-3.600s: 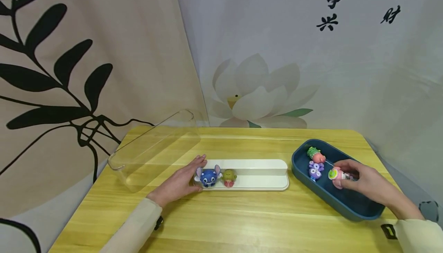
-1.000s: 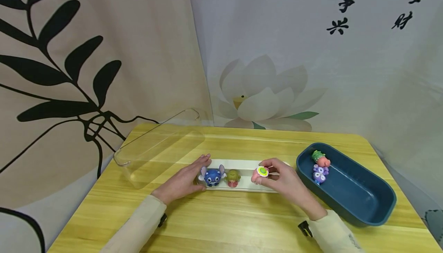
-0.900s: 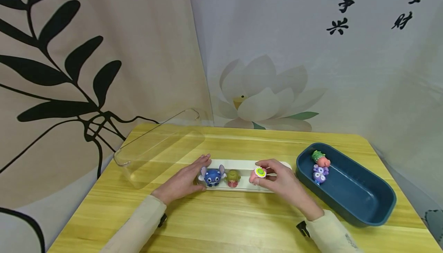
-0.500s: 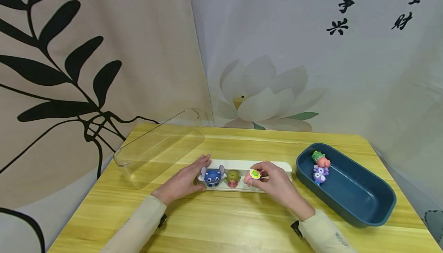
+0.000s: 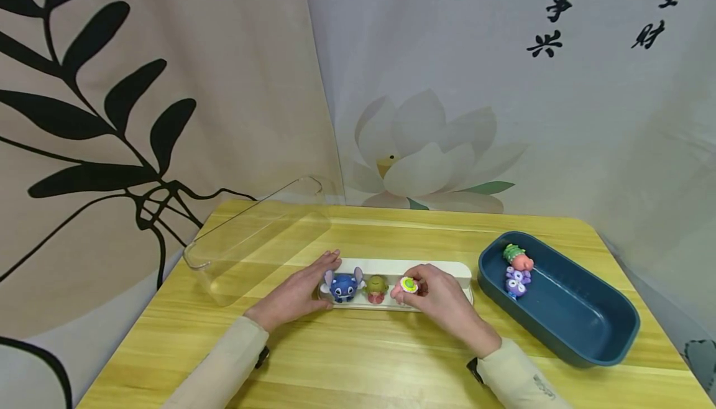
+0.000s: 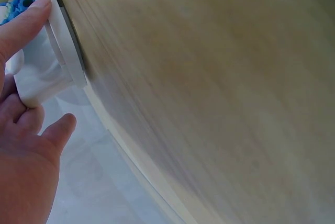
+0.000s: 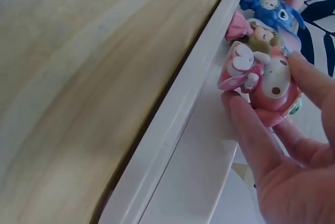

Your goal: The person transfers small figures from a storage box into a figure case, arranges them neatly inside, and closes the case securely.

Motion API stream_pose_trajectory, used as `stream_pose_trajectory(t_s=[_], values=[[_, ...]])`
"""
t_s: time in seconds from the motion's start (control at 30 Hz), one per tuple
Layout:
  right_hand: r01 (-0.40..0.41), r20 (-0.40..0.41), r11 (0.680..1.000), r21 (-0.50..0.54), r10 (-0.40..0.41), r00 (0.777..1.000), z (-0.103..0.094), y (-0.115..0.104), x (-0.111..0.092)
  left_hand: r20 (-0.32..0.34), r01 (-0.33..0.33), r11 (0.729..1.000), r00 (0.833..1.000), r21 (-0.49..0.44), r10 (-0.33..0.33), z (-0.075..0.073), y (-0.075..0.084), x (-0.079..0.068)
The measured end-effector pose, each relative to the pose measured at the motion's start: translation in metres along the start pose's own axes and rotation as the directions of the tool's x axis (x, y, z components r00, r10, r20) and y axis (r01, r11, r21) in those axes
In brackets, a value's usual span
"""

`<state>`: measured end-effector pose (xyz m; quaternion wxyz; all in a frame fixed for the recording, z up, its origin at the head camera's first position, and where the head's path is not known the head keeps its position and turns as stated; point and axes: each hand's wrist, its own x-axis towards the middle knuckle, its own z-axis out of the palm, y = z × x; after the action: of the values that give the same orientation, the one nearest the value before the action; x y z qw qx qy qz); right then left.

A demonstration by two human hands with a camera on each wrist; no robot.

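Note:
My right hand [image 5: 439, 294] pinches a pink rabbit figurine [image 7: 275, 80] between thumb and fingers, low over the white stepped display base [image 5: 444, 267]. The figurine has a white face and, on its back, a yellow-green flower-like disc. My left hand [image 5: 296, 291] grips the base's left end, thumb at the front rim and fingers behind. Standing on the base are a blue big-eared figurine [image 5: 343, 285] beside the left hand and a green-headed figurine [image 5: 376, 288] with a pink lower part. The right wrist view shows the rabbit close against the green-headed figurine.
A dark blue tray [image 5: 587, 334] stands at the right, holding a green-and-pink figurine [image 5: 518, 257] and a purple figurine [image 5: 517, 281]. A clear plastic cover [image 5: 254, 244] lies at the back left of the wooden table [image 5: 347, 359]. Curtains hang behind.
From over the blue tray, the right hand has carried the rabbit figurine left to the base. In the last second it slid further left toward the green-headed figurine. The left hand kept its place.

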<state>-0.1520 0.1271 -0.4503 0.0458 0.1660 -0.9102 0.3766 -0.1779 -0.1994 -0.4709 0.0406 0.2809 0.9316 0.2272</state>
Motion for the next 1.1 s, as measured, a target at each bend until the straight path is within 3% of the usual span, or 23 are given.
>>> stream_pose_trajectory(t_s=[0.4, 0.77, 0.87, 1.1], values=[[0.068, -0.075, 0.969, -0.239, -0.088, 0.993, 0.002, 0.002, 0.001, 0.001, -0.004, 1.0, 1.0, 0.011, 0.004, 0.0, 0.0, 0.0], [0.108, -0.073, 0.899, -0.426, -0.153, 0.986, -0.004, -0.002, -0.003, -0.004, -0.006, 1.0, 1.0, 0.009, 0.006, 0.0, 0.001, 0.0], [0.144, -0.053, 0.887, -0.438, -0.185, 0.981, -0.008, -0.002, -0.004, -0.006, -0.009, 1.0, 1.0, 0.01, 0.009, 0.0, 0.001, 0.0], [0.258, 0.03, 0.9, -0.35, -0.264, 0.964, -0.013, 0.005, -0.004, 0.0, -0.005, 1.0, 1.0, 0.004, 0.005, -0.001, 0.002, 0.0]])
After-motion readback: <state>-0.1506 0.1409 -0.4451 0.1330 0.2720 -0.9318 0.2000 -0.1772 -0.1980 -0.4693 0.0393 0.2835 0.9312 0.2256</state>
